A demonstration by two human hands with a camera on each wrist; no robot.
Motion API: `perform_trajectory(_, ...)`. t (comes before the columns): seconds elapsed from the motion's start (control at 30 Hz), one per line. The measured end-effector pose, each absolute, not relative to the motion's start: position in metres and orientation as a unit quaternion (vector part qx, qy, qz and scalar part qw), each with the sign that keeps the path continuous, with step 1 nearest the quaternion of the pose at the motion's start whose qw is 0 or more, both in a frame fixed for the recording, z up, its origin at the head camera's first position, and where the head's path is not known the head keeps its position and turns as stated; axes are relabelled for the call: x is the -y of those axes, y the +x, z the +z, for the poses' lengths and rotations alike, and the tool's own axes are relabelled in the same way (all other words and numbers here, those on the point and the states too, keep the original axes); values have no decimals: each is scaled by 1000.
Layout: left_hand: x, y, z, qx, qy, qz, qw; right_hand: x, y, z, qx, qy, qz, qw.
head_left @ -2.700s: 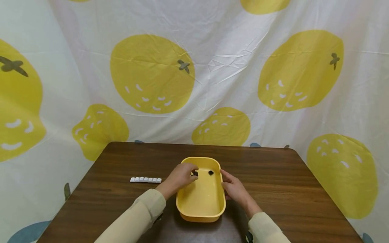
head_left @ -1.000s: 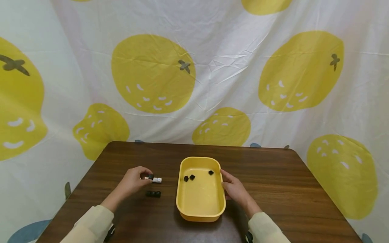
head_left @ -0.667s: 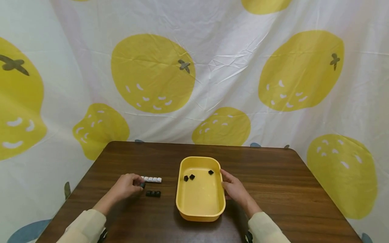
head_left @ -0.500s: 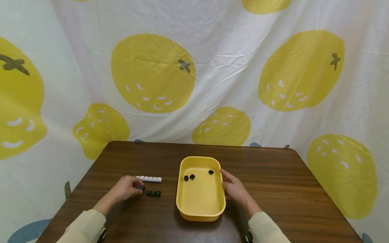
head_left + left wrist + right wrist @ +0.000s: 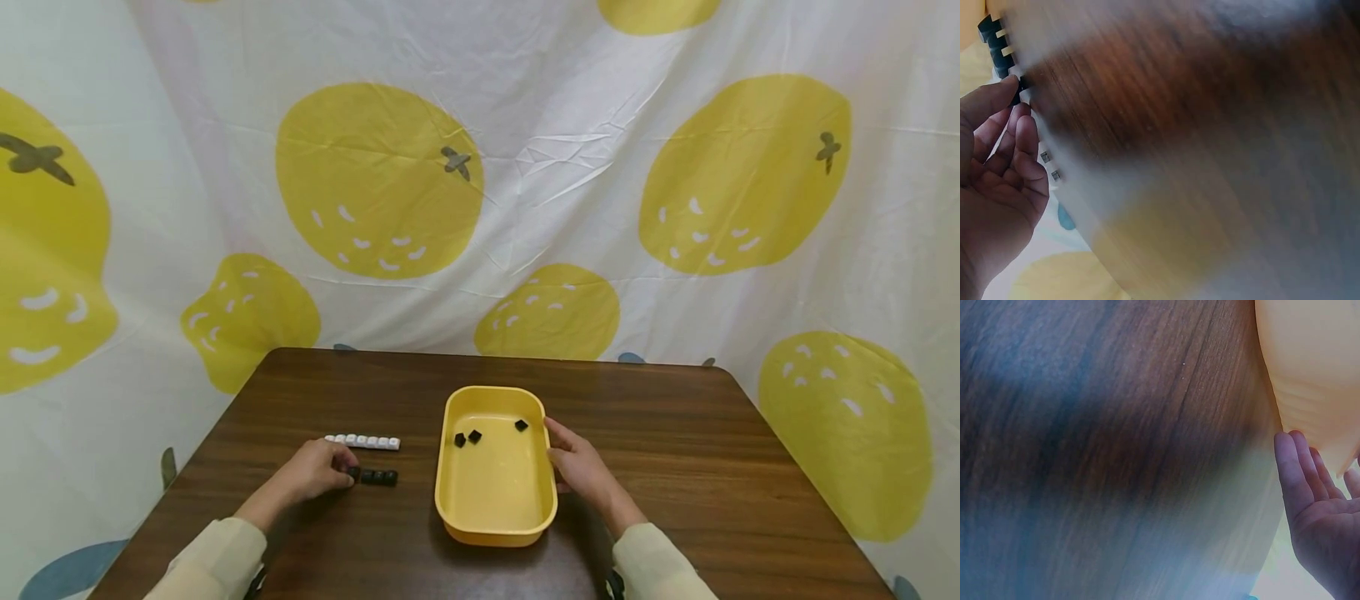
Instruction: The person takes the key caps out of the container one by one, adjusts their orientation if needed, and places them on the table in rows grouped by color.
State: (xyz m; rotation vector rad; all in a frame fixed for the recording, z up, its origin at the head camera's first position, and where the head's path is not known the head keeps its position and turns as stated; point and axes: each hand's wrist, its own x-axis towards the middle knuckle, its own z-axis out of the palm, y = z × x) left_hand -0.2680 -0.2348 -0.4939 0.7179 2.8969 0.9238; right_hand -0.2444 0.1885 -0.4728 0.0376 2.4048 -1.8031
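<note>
My left hand [image 5: 313, 468] pinches a black keycap [image 5: 353, 473] between thumb and fingertips, low over the table. This keycap sits at the left end of a short row of black keycaps [image 5: 379, 477]. Just behind runs a longer row of white keycaps [image 5: 362, 442], its left end close to my knuckles. The left wrist view shows thumb and index on the dark keycap [image 5: 1016, 95]. With fingers fairly straight, my right hand [image 5: 583, 468] touches the right side of a yellow tray [image 5: 497, 533]. Inside the tray, toward the back, lie 3 black keycaps [image 5: 475, 436].
The brown wooden table [image 5: 720, 467] has rounded far corners. A white curtain [image 5: 555, 192] printed with yellow lemons hangs behind its far edge. The tray stands between the two hands, its walls rising above the tabletop.
My left hand has gone from the tray to the white row with a black keycap, then toward me to the black row's left end. The right hand stays at the tray.
</note>
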Motion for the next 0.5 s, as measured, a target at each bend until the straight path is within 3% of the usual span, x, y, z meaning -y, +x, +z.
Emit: perform_trajectory(0.5, 229, -265, -492, -930, 209, 300, 26, -189, -244, -473, -800, 9, -596, 63)
